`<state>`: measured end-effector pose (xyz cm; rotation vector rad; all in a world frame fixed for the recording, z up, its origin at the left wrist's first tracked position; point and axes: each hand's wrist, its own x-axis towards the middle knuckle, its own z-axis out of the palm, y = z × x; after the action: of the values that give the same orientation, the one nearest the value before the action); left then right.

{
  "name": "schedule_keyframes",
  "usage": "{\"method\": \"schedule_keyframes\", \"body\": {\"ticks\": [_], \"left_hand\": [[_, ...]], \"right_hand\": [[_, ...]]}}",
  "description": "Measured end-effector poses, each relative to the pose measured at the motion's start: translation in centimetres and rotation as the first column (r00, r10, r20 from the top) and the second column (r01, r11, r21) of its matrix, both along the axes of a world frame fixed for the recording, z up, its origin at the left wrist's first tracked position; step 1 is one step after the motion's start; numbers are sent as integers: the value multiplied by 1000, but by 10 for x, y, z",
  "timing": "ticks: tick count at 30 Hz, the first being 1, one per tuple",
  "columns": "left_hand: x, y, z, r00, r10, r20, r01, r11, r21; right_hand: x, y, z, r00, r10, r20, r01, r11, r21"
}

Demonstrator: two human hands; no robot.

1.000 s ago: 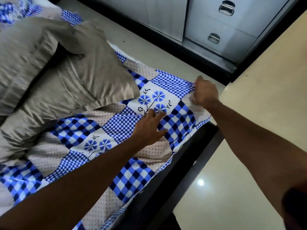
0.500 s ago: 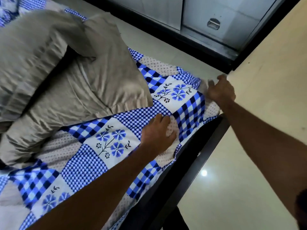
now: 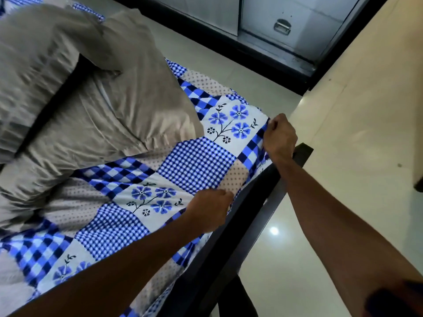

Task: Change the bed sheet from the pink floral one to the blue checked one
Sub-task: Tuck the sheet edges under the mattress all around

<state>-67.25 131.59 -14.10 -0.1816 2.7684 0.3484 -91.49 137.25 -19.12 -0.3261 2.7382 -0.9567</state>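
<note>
The blue checked sheet covers the mattress up to the dark bed frame. Grey pillows lie on it, away from the frame. Beside the frame, the right hand pinches the sheet's corner; the left hand has its fingers curled into the sheet's edge. Pulling hard could drag the sheet crooked beneath the pillows' weight.

Two grey pillows lie upper left; a metal cabinet stands top right on pale floor tiles
</note>
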Motion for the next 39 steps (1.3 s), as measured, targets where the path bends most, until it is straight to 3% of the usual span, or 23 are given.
{"method": "schedule_keyframes", "body": {"ticks": [3, 7, 12, 15, 17, 19, 21, 24, 28, 32, 35, 39], "left_hand": [[0, 22, -1, 996, -38, -85, 39, 999, 8], [-13, 45, -13, 993, -32, -109, 34, 999, 15], [3, 61, -35, 990, 133, -55, -133, 991, 1], [50, 63, -38, 982, 187, -24, -183, 975, 123], [93, 62, -31, 971, 235, -45, -220, 950, 221], [147, 59, -22, 933, 332, -136, -299, 929, 219], [205, 53, -15, 879, 440, -186, -405, 893, 197], [310, 46, -4, 808, 576, -125, -572, 817, 71], [443, 46, 5, 815, 571, -97, -576, 817, -26], [550, 57, 4, 861, 492, -126, -505, 856, -107], [601, 54, 7, 840, 536, -84, -542, 823, -169], [639, 44, 17, 824, 567, -12, -556, 803, -213]], "right_hand": [[-6, 27, -3, 999, 36, -40, -33, 997, 74], [-18, 43, -13, 997, -60, -50, 65, 992, 108], [-18, 33, -22, 973, -166, 158, 138, 975, 174], [14, 27, -18, 942, -242, 231, 227, 970, 89], [54, 33, -16, 945, -276, 175, 282, 959, -10], [113, 41, -18, 963, -248, 109, 258, 961, -100], [181, 50, -20, 958, -217, 188, 245, 958, -147], [304, 60, -10, 965, 10, 262, 65, 960, -274], [451, 71, 7, 917, 338, 213, -267, 915, -304], [573, 92, 9, 856, 504, 117, -483, 859, -168], [645, 103, 14, 818, 574, 27, -571, 818, -74], [715, 105, 21, 694, 716, -80, -712, 699, 71]]}}
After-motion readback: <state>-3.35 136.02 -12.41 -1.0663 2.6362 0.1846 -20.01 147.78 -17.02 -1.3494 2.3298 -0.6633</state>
